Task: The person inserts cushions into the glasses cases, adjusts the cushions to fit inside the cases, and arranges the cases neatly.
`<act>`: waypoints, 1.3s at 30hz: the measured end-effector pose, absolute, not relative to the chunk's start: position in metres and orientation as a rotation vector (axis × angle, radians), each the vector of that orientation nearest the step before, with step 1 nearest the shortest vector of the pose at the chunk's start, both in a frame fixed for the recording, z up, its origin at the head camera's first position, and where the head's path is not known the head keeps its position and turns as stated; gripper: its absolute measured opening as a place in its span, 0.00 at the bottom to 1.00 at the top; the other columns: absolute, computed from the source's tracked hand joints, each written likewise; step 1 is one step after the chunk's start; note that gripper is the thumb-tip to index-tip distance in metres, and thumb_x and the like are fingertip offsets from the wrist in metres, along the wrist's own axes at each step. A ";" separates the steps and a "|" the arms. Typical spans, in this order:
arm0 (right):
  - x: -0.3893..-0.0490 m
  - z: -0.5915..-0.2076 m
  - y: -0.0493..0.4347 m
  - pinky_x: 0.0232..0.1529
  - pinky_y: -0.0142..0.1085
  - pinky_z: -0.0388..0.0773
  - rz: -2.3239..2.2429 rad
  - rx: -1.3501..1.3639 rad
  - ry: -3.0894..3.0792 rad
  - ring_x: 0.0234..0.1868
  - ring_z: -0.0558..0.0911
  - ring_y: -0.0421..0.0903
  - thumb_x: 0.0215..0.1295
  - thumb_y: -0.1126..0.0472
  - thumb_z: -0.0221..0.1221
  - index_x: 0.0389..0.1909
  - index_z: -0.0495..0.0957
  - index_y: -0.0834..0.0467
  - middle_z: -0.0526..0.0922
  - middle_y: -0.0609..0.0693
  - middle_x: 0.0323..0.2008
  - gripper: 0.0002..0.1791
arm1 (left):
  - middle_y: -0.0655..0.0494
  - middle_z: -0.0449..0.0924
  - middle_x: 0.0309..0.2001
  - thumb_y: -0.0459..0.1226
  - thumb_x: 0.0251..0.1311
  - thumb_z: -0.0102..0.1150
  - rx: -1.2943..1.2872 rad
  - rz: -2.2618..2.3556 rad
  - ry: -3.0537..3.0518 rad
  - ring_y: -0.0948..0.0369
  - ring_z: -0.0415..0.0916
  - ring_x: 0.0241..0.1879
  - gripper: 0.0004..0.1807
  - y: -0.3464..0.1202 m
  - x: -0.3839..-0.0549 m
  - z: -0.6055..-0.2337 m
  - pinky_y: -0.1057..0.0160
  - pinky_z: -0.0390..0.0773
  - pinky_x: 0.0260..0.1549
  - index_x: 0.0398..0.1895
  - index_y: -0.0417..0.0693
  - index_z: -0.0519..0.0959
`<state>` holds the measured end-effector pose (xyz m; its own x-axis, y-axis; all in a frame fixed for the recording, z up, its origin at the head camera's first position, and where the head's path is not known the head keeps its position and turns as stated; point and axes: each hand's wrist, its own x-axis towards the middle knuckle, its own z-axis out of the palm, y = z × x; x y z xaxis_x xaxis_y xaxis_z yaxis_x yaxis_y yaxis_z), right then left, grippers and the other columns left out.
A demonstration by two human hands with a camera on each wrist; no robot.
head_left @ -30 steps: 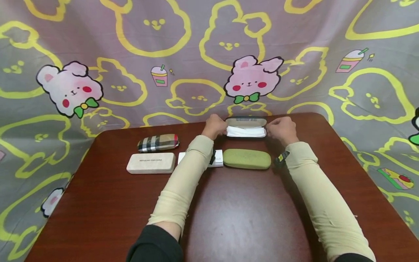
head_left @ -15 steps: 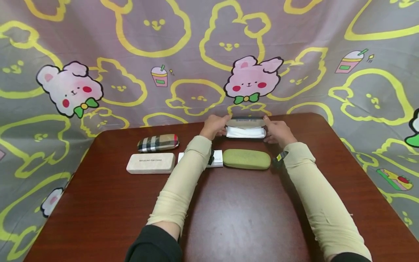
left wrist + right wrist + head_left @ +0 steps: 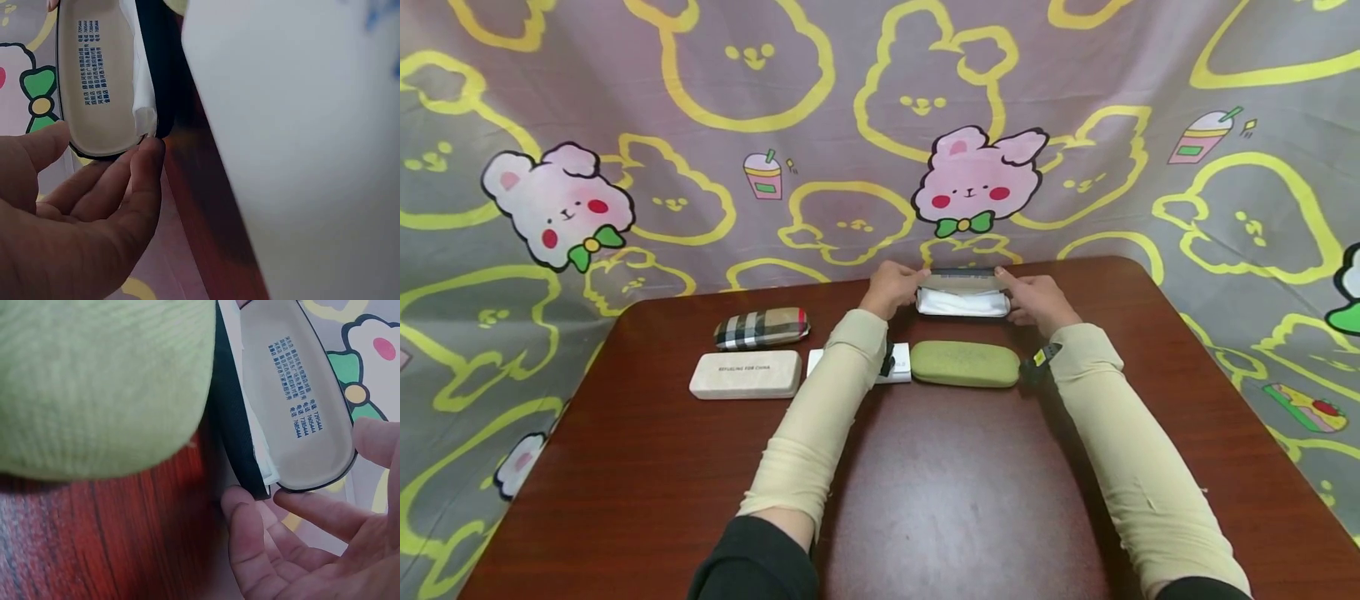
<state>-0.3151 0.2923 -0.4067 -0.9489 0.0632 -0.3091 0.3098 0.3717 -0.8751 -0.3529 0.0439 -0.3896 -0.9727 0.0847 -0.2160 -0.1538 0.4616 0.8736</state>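
Note:
A dark-edged glasses case (image 3: 962, 284) stands open at the back of the table, its beige lid lining printed with blue characters. In its lower half lies a folded white cloth (image 3: 964, 302). My left hand (image 3: 891, 288) holds the case by its left end; the left wrist view has the thumb at the lid's rim and fingertips by the hinge and base. At the other end, my right hand (image 3: 1040, 300) holds it likewise, thumb on the lid's edge and fingers (image 3: 247, 528) at the base corner. The lid (image 3: 103, 125) leans upright over the cloth.
In front of the case lies a green glasses case (image 3: 965, 364), with a white box (image 3: 901, 363) partly hidden behind my left forearm. Farther left are a cream case (image 3: 745, 375) and a plaid case (image 3: 763, 327). A patterned curtain (image 3: 850, 100) hangs behind the table's far edge.
Both hands have shifted from beside the case's ends to holding it, thumbs now up on the lid's rim. The lid has tipped slightly forward over the cloth.

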 end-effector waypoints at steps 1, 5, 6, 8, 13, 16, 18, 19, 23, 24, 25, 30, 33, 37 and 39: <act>-0.315 -0.407 0.292 0.48 0.44 0.81 -1.621 0.332 2.402 0.42 0.81 0.52 0.69 0.30 0.51 0.73 0.62 0.67 0.75 0.66 0.55 0.49 | 0.41 0.85 0.38 0.46 0.70 0.62 -0.064 1.536 2.469 0.48 0.81 0.38 0.20 0.044 -0.353 -0.390 0.50 0.80 0.45 0.52 0.38 0.85; -0.316 -0.408 0.292 0.50 0.44 0.80 -1.640 0.326 2.388 0.42 0.80 0.51 0.70 0.31 0.51 0.73 0.61 0.68 0.74 0.65 0.56 0.49 | 0.37 0.85 0.41 0.44 0.71 0.61 -0.069 1.621 2.395 0.49 0.81 0.38 0.21 0.043 -0.352 -0.391 0.50 0.80 0.48 0.53 0.34 0.83; -0.316 -0.409 0.291 0.49 0.44 0.80 -1.644 0.324 2.390 0.42 0.80 0.50 0.70 0.31 0.51 0.73 0.62 0.68 0.75 0.65 0.56 0.49 | 0.37 0.85 0.42 0.44 0.71 0.61 -0.068 1.640 2.374 0.50 0.81 0.39 0.21 0.042 -0.352 -0.391 0.50 0.79 0.48 0.54 0.34 0.82; -0.316 -0.410 0.289 0.48 0.43 0.81 -1.656 0.321 2.388 0.40 0.80 0.49 0.70 0.32 0.52 0.72 0.63 0.68 0.76 0.64 0.55 0.48 | 0.37 0.85 0.42 0.44 0.71 0.61 -0.063 1.639 2.373 0.50 0.81 0.40 0.21 0.041 -0.351 -0.392 0.51 0.80 0.48 0.54 0.34 0.82; -0.317 -0.413 0.287 0.41 0.39 0.82 -1.680 0.314 2.390 0.34 0.80 0.47 0.70 0.33 0.53 0.69 0.67 0.69 0.78 0.63 0.50 0.45 | 0.37 0.85 0.44 0.44 0.70 0.62 -0.050 1.672 2.357 0.49 0.83 0.44 0.22 0.037 -0.350 -0.393 0.53 0.80 0.49 0.56 0.34 0.81; -0.318 -0.413 0.287 0.40 0.38 0.82 -1.675 0.314 2.392 0.34 0.80 0.46 0.70 0.33 0.53 0.70 0.66 0.69 0.77 0.63 0.50 0.46 | 0.36 0.83 0.49 0.43 0.69 0.62 -0.047 1.711 2.338 0.47 0.82 0.46 0.22 0.036 -0.350 -0.394 0.52 0.80 0.50 0.56 0.32 0.81; -0.319 -0.413 0.287 0.41 0.39 0.82 -1.674 0.319 2.388 0.35 0.80 0.46 0.70 0.33 0.53 0.70 0.65 0.69 0.77 0.62 0.51 0.46 | 0.36 0.81 0.52 0.42 0.69 0.63 -0.053 1.725 2.334 0.46 0.82 0.47 0.22 0.035 -0.351 -0.395 0.51 0.80 0.50 0.56 0.32 0.81; -0.320 -0.414 0.287 0.42 0.39 0.82 -1.673 0.316 2.384 0.36 0.80 0.46 0.70 0.33 0.53 0.71 0.64 0.69 0.77 0.63 0.51 0.46 | 0.36 0.80 0.53 0.42 0.68 0.64 -0.056 1.730 2.331 0.46 0.82 0.47 0.22 0.035 -0.352 -0.395 0.51 0.81 0.49 0.55 0.32 0.81; -0.320 -0.414 0.288 0.45 0.39 0.82 -1.685 0.314 2.357 0.39 0.79 0.46 0.71 0.35 0.53 0.72 0.63 0.69 0.76 0.63 0.53 0.45 | 0.34 0.77 0.56 0.40 0.68 0.64 -0.053 1.731 2.297 0.46 0.81 0.48 0.22 0.033 -0.355 -0.395 0.52 0.80 0.50 0.55 0.30 0.80; -0.320 -0.414 0.289 0.45 0.39 0.82 -1.687 0.306 2.350 0.40 0.79 0.46 0.71 0.35 0.53 0.72 0.62 0.69 0.76 0.63 0.53 0.45 | 0.33 0.77 0.56 0.40 0.68 0.64 -0.044 1.727 2.285 0.45 0.81 0.49 0.22 0.033 -0.355 -0.395 0.51 0.80 0.50 0.56 0.29 0.80; -0.320 -0.415 0.289 0.46 0.39 0.82 -1.689 0.300 2.342 0.41 0.80 0.46 0.72 0.36 0.53 0.72 0.62 0.70 0.76 0.63 0.54 0.45 | 0.33 0.77 0.57 0.40 0.68 0.64 -0.038 1.718 2.277 0.45 0.81 0.49 0.22 0.033 -0.355 -0.395 0.51 0.80 0.51 0.56 0.28 0.79; -0.322 -0.416 0.294 0.46 0.38 0.81 -1.725 0.254 2.295 0.41 0.80 0.45 0.73 0.40 0.54 0.70 0.63 0.71 0.76 0.61 0.51 0.42 | 0.36 0.75 0.60 0.37 0.68 0.64 -0.002 1.658 2.277 0.46 0.82 0.49 0.22 0.032 -0.357 -0.393 0.52 0.80 0.51 0.58 0.28 0.78; -0.322 -0.417 0.297 0.44 0.36 0.81 -1.759 0.233 2.282 0.38 0.81 0.42 0.74 0.48 0.57 0.68 0.65 0.72 0.78 0.57 0.47 0.35 | 0.36 0.76 0.59 0.33 0.66 0.65 0.008 1.614 2.305 0.46 0.83 0.48 0.20 0.033 -0.356 -0.392 0.53 0.81 0.49 0.56 0.28 0.79; -0.320 -0.424 0.299 0.41 0.32 0.81 -1.761 0.236 2.279 0.36 0.82 0.42 0.73 0.63 0.56 0.70 0.63 0.71 0.82 0.53 0.45 0.29 | 0.34 0.78 0.55 0.28 0.63 0.67 0.026 1.505 2.378 0.44 0.83 0.46 0.15 0.033 -0.353 -0.392 0.54 0.82 0.46 0.51 0.28 0.82; -0.319 -0.426 0.298 0.40 0.32 0.81 -1.761 0.240 2.275 0.37 0.83 0.43 0.72 0.67 0.55 0.72 0.62 0.70 0.83 0.56 0.48 0.30 | 0.32 0.79 0.53 0.28 0.62 0.67 0.045 1.443 2.417 0.44 0.84 0.46 0.15 0.032 -0.352 -0.392 0.54 0.82 0.46 0.50 0.27 0.82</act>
